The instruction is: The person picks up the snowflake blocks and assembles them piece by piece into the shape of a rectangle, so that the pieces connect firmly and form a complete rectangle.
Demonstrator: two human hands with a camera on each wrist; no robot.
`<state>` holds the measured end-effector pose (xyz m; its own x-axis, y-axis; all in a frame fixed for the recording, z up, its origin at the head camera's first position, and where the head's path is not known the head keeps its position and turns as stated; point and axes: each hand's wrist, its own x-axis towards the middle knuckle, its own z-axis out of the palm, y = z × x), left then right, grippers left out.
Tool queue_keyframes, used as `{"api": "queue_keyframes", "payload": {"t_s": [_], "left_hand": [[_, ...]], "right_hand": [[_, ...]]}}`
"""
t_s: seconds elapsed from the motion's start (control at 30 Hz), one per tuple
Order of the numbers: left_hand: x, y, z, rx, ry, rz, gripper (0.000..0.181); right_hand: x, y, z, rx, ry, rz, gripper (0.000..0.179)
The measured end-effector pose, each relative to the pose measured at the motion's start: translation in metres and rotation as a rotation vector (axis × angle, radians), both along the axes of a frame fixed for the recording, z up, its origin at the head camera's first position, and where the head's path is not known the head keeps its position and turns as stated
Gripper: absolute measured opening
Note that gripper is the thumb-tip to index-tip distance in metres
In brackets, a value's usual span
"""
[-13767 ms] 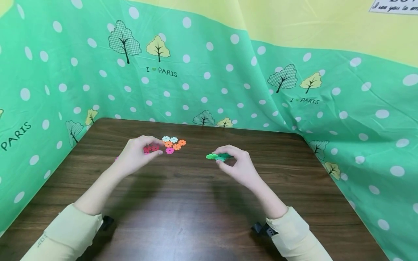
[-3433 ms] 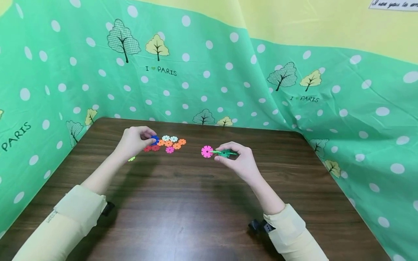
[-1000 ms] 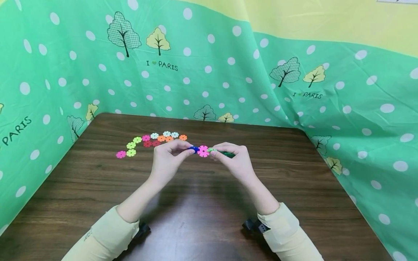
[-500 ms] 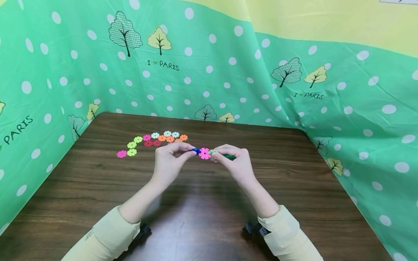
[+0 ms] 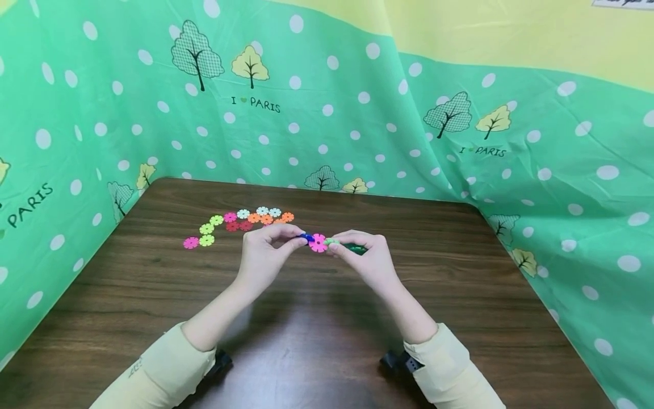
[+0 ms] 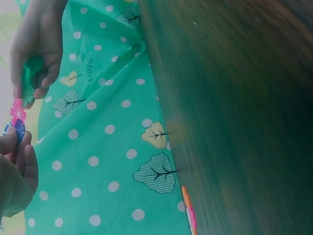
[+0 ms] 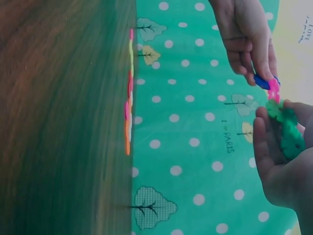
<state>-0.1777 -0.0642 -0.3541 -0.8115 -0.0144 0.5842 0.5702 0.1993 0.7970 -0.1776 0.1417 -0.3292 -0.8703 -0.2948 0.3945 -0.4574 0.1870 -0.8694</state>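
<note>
My left hand (image 5: 263, 255) pinches a blue notched snowflake disc (image 5: 307, 237) between thumb and fingertips. The blue disc meets the edge of a pink snowflake disc (image 5: 318, 243), which stands upright between my two hands. My right hand (image 5: 369, 258) grips a light green disc (image 5: 331, 242) on the pink one's other side. Darker green discs (image 7: 292, 139) trail from it in that palm, partly covered by the fingers. In the left wrist view, the pink disc (image 6: 18, 111) overlaps the blue disc (image 6: 18, 130). Both hands are above the table.
Loose snowflake discs lie toward the table's back left: yellow-green (image 5: 206, 228), pink (image 5: 191, 243), red (image 5: 232, 226), white (image 5: 262, 211) and orange (image 5: 267, 219). My left hand hides some of them. A polka-dot curtain (image 5: 327, 130) stands behind the brown table (image 5: 306, 352).
A pink disc has joined the green ones in my right hand. My left hand has brought the blue disc rightward from the loose pieces to the pink disc; lately both hands barely move.
</note>
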Motion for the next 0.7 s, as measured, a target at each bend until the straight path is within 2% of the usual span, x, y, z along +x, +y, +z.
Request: {"api": "queue_keyframes", "payload": {"t_s": [0.1,0.2,0.37,0.53,0.7], "left_hand": [[-0.001,-0.001,-0.002,-0.026,-0.005,-0.005,0.014],[-0.002,-0.003,-0.003,-0.049,-0.023,-0.034,0.014],[-0.003,-0.014,0.000,-0.106,-0.085,-0.075,0.016],[-0.009,-0.036,0.008,-0.200,-0.099,-0.021,0.017],[-0.024,-0.060,0.010,-0.297,-0.100,0.033,0.022]], "right_hand": [[0.005,0.001,0.011,0.116,-0.002,-0.006,0.016],[0.005,0.003,0.015,0.190,0.007,0.004,0.023],[-0.007,0.013,0.003,0.223,0.003,-0.008,0.019],[-0.016,0.023,-0.005,0.250,0.021,-0.045,0.014],[-0.021,0.029,-0.006,0.250,0.009,-0.064,0.012]]}}
